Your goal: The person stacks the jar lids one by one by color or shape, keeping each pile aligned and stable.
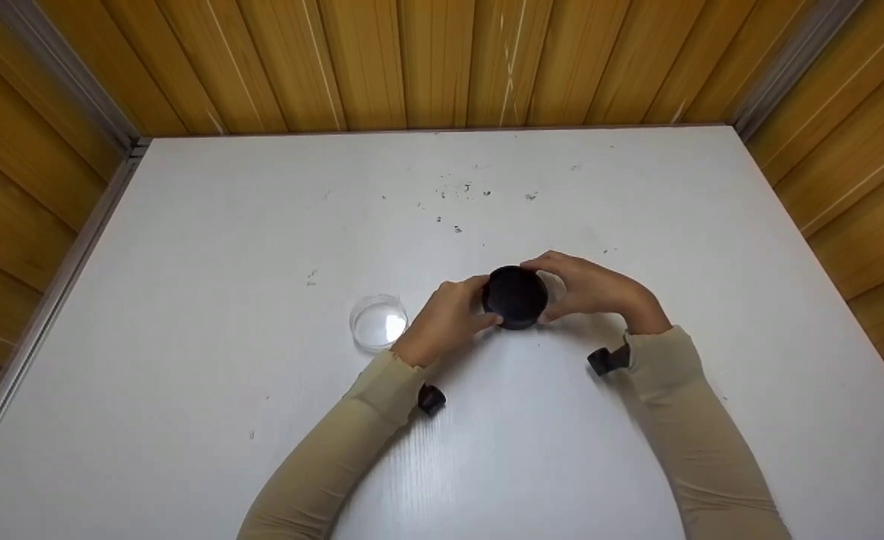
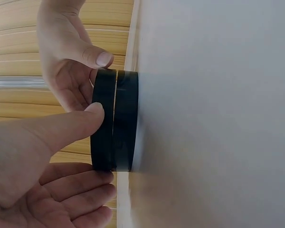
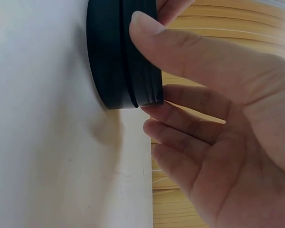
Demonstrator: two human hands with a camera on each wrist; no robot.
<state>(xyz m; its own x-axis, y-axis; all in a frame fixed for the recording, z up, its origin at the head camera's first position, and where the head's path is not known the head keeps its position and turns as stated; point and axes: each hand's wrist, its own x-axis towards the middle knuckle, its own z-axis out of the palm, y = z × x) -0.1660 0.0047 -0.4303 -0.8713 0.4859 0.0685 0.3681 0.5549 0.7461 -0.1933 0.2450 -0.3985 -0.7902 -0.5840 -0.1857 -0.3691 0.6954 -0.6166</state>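
Note:
A round black container (image 1: 515, 298), short and drum-shaped, stands on the white table between both hands. In the left wrist view a thin seam splits the black container (image 2: 126, 121) into two bands, the lower one at the tabletop. My left hand (image 1: 446, 319) grips the upper band from the left, thumb on the near side and fingers round the far side. From the right, my right hand (image 1: 592, 289) holds the same band; in the right wrist view its thumb lies across the wall of the container (image 3: 104, 61) and its fingertips are at the lower edge.
Left of the container, beside my left wrist, lies a clear, shallow round dish (image 1: 376, 322). The white table (image 1: 187, 300) has dark scuffs towards the back. Yellow wood-patterned panels (image 1: 434, 67) wall in the back and sides. A small black device (image 1: 431, 400) hangs under each wrist.

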